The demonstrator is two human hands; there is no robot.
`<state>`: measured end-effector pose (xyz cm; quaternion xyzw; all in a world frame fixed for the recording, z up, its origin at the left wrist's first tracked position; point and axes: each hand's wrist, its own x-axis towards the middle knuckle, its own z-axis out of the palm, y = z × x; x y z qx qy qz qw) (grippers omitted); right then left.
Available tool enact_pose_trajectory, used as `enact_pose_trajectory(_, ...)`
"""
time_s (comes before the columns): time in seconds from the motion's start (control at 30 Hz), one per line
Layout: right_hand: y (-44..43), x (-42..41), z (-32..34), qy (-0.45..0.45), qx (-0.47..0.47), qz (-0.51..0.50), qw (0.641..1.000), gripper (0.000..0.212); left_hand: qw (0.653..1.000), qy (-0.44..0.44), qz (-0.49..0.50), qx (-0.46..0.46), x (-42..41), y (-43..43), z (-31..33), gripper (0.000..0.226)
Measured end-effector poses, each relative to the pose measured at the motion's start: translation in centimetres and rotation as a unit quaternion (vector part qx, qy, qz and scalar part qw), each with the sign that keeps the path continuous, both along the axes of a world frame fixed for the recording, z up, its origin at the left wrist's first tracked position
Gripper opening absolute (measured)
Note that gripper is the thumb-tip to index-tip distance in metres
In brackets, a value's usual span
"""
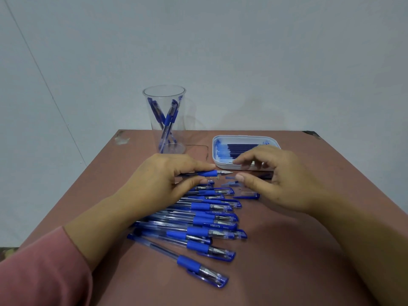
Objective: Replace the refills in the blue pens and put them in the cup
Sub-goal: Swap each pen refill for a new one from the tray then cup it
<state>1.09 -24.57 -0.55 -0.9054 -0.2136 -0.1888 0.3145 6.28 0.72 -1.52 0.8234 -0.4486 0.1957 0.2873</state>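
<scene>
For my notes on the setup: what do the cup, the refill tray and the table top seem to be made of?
The cup looks like clear plastic, perhaps glass: the pens inside show through its wall. The refill tray seems smooth white plastic with rounded corners. The table top looks like matte reddish-brown laminate or paint; chipped far corners suggest a coating.

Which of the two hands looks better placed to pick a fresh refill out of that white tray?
The right hand, probably. It hovers right beside the white tray of refills, holding nothing, while the left hand grips an uncapped blue pen, farther from it.
</scene>
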Motion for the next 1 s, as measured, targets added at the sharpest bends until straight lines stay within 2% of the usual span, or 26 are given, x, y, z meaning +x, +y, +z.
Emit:
enact_pose_trajectory(0.07,1.1,0.0,-0.4,-0.008,0.024,0.022,0.999,0.026,1.0,-0.004,-0.005,-0.001,0.0,-0.1,-0.1,0.032)
enact_pose_trajectory(0.23,2.2,0.4,-1.1,-0.05,0.019,0.033,0.998,0.02,1.0,-0.012,-0.003,0.0,-0.1,-0.1,-0.3,0.033)
enact_pose_trajectory(0.43,2.3,0.5,-1.3,-0.096,0.039,0.036,0.994,0.018,1.0,0.014,-0.009,-0.013,-0.3,-0.2,-0.3,0.034)
enact_pose_trajectory(0.63,2.5,-0.3,-0.4,-0.005,0.093,0.045,0.995,0.018,1.0,-0.005,-0.005,-0.012,-0.3,0.0,-0.1,0.034)
enact_pose_trajectory(0.77,3.1,-0.3,-0.6,-0.013,0.096,0.043,0.994,0.011,1.0,-0.008,-0.001,-0.007,-0.1,0.1,-0.1,0.034)
enact_pose_trajectory(0.87,3.0,-0.2,-0.7,-0.008,0.102,0.049,0.994,0.021,1.0,-0.01,0.005,-0.005,0.0,0.1,-0.2,0.033)
enact_pose_trajectory(1.0,2.9,-0.2,-0.7,0.014,0.125,0.045,0.991,0.012,1.0,-0.019,0.001,-0.006,-0.1,0.0,0.0,0.033)
